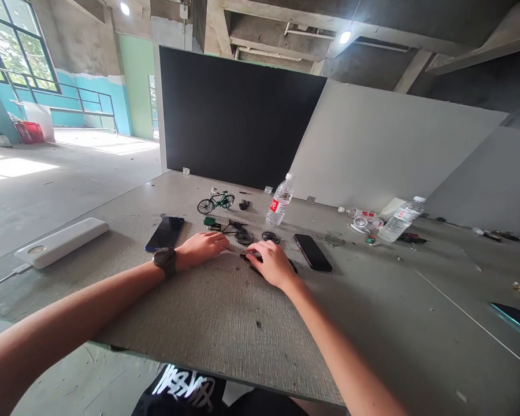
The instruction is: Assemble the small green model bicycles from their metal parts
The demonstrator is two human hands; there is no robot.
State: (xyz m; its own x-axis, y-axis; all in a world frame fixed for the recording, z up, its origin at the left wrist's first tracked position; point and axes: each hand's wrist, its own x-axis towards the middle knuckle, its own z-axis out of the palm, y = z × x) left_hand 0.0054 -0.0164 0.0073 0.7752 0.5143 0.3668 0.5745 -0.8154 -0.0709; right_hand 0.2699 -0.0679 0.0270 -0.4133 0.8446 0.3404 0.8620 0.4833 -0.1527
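My left hand (203, 247), a dark watch on its wrist, rests on the grey table (208, 318) with its fingers reaching right toward small black parts. My right hand (272, 263) lies curled over thin black parts (248, 260) on the tabletop; what the fingers pinch is hidden. Just beyond the hands stand a partly built black model bicycle (239, 231) and a loose small wheel (271, 237). A finished green model bicycle (215, 201) stands further back.
A dark phone (165, 233) lies left of my hands and another phone (312, 252) right of them. An upright water bottle (279, 200) stands behind, a second bottle (401, 219) lies at the right among small clutter. A white power bank (62, 241) sits far left.
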